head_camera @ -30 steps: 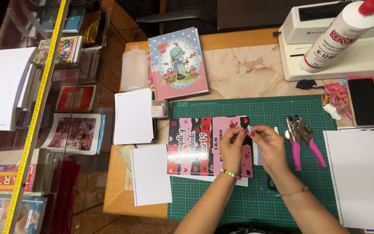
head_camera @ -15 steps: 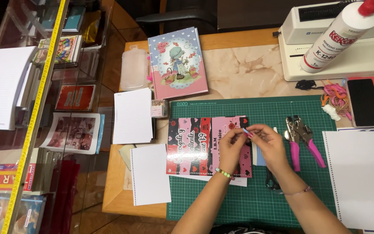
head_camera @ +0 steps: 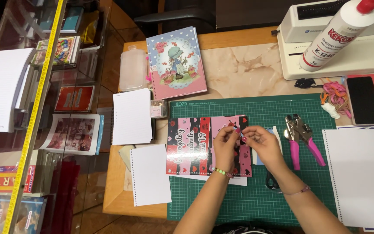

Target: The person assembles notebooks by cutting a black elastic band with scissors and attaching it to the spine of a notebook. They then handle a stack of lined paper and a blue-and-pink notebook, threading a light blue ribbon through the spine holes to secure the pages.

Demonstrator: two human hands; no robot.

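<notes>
A pink, red and black striped printed cover (head_camera: 195, 145) lies on the green cutting mat (head_camera: 282, 190). Above its right edge my left hand (head_camera: 226, 145) and my right hand (head_camera: 260, 143) meet, fingertips pinched together on a tiny pinkish piece (head_camera: 240, 133) that is too small to make out. My left wrist carries a green bead bracelet, my right wrist a thin pink one. A blue slip and a white strip (head_camera: 277, 132) peek out behind my right hand. Black scissors (head_camera: 271, 182) lie half hidden under my right forearm.
Pink-handled punch pliers (head_camera: 301, 138) lie right of my hands. A white punched sheet stack (head_camera: 360, 173) sits at the right, two more (head_camera: 131, 116) at the left. An illustrated notebook (head_camera: 176, 63), glue bottle (head_camera: 338, 34), binding machine (head_camera: 369, 56), phone (head_camera: 363, 99) and elastic bands (head_camera: 336, 93) stand behind.
Both hands stay over the cover's right edge; the fingertips have drawn slightly closer together around the small piece. Nothing else has moved.
</notes>
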